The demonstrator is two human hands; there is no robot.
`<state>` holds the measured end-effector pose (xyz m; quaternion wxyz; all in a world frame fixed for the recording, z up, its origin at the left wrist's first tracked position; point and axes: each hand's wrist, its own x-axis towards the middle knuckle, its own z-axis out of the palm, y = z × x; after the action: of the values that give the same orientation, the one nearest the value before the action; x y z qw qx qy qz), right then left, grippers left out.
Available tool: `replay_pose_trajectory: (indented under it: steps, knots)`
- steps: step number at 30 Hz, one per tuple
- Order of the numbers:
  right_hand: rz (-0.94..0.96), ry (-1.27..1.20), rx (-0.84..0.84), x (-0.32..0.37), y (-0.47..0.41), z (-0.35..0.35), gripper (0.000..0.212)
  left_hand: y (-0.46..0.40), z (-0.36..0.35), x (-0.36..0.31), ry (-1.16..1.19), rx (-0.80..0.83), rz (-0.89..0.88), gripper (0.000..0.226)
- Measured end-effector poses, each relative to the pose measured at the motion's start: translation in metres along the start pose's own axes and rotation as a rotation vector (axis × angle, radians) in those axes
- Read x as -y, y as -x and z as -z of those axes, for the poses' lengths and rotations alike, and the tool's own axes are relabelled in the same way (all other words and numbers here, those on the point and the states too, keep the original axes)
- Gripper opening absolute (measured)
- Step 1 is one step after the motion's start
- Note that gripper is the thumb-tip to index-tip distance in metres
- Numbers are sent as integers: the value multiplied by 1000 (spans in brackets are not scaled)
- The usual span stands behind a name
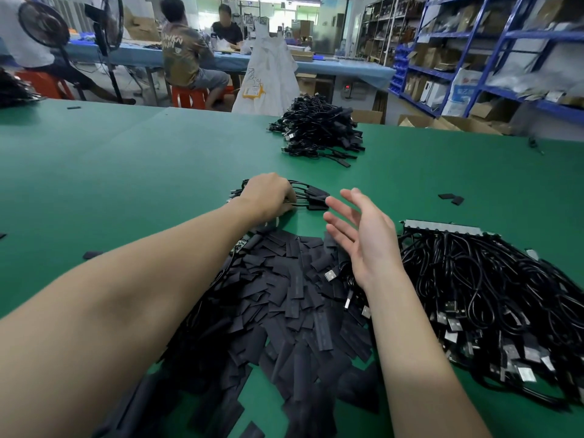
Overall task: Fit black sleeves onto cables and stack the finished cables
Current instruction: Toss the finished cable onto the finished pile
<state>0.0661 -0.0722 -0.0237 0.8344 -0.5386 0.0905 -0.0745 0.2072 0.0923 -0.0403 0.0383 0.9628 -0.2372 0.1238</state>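
Few sleeved cables (303,197) bunched under left hand (268,194), fingers curled round them | sleeve heap (284,298) centre | right hand (363,235) spread, holding nothing | loose cables (489,295) right | risk: bunch fans apart if grip slackens

Both bare forearms reach forward from the lower edge of the view. The left hand (268,194) lies knuckles up, fingers curled in a grip. The right hand (363,235) hovers just beside it, palm turned left, fingers straight and spread.
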Motion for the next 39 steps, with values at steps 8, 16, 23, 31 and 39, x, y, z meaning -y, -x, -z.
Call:
replay_pose_trajectory:
  steps: [8,16,23,31,39]
  knots:
    - [-4,70,31,-2,-1,2,19,5,1,7,123,33,-15,25]
    - [28,219,51,-7,-1,-5,15,65,18,0,513,-192,115,9]
    - [88,368,74,-15,-1,-9,12,111,36,10,500,-136,391,11]
    - [235,604,170,-29,3,-19,6,128,41,16,254,156,592,24]
    - [291,697,224,-36,8,-27,6,131,52,12,524,87,681,19]
